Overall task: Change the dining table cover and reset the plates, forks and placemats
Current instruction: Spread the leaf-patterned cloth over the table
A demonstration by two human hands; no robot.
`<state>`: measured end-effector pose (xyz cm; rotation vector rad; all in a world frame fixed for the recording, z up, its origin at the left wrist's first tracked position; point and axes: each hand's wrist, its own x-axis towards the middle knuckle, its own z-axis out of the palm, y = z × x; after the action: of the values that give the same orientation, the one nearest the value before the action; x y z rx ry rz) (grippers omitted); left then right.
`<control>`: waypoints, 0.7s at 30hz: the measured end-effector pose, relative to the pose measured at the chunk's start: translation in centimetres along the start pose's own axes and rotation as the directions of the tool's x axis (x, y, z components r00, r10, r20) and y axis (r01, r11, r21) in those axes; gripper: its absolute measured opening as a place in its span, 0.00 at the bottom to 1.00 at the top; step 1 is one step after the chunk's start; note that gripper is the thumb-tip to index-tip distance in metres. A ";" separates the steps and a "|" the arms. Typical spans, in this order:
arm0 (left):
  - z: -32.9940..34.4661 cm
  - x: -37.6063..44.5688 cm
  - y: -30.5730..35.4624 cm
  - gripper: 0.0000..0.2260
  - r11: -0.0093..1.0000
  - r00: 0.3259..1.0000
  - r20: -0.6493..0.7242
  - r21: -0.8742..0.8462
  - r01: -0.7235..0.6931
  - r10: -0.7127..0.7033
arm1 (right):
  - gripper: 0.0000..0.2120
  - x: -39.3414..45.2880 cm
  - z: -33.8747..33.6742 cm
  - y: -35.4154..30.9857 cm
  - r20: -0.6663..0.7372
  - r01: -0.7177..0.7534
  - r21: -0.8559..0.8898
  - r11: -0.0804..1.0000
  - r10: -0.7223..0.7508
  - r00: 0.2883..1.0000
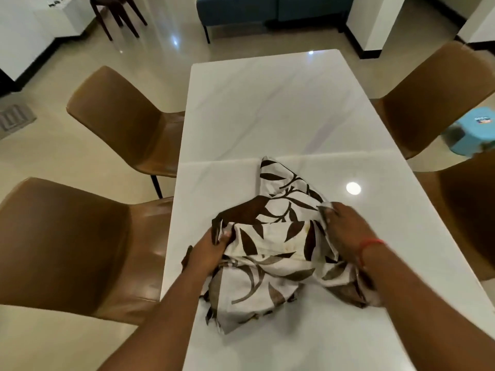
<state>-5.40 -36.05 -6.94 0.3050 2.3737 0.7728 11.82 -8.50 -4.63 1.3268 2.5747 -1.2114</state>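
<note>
Now both hands, left hand [207, 249], right hand [345, 227], gripping bunched table cover [278, 242]

From my view the fingertips of my left hand [211, 246] are buried in a fold of the table cover [278, 245], so I cannot see them. The cover hides the table [267, 108] under it. At 3 o'clock the blue stool [474, 132] is blurred and its label unreadable. At 9 o'clock the near chair [67, 245] is cut by the edge.
</note>
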 end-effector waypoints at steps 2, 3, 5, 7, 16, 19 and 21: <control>1.2 0.5 1.0 0.26 0.999 0.999 0.020 0.020 -0.028 0.028 | 0.22 1.0 3.6 -0.8 0.114 -0.024 0.022 0.999 0.021 0.993; 2.2 1.1 1.5 0.25 0.999 0.998 0.055 0.028 -0.032 0.030 | 0.27 1.9 5.2 -1.0 0.173 -0.030 -0.027 0.999 0.035 0.984; 4.4 1.0 1.7 0.20 0.998 0.982 0.190 0.060 -0.004 -0.008 | 0.36 2.6 8.0 -0.8 0.292 0.017 -0.211 0.977 0.047 0.955; 6.7 1.2 1.9 0.20 0.999 0.946 0.322 0.047 0.022 -0.036 | 0.38 3.7 9.5 -0.4 0.449 0.082 -0.258 0.963 0.044 0.892; 7.1 8.0 12.6 0.25 0.939 0.945 0.278 0.243 -0.244 0.174 | 0.12 13.6 3.2 -5.3 0.585 0.279 -0.324 0.904 -0.040 0.810; -0.9 12.3 27.1 0.18 0.896 0.810 -0.382 0.202 -0.395 0.444 | 0.15 20.9 -6.6 -14.5 -0.229 0.294 -0.212 0.932 -0.340 0.912; -8.4 12.7 34.9 0.17 0.838 0.537 -0.682 0.218 -0.500 0.497 | 0.17 22.7 -14.3 -20.1 -0.585 0.358 -0.197 0.913 -0.402 0.704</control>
<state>-19.58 -6.97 13.04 0.8506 3.0676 1.3706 -12.05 9.35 10.62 1.3998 3.4644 -0.7712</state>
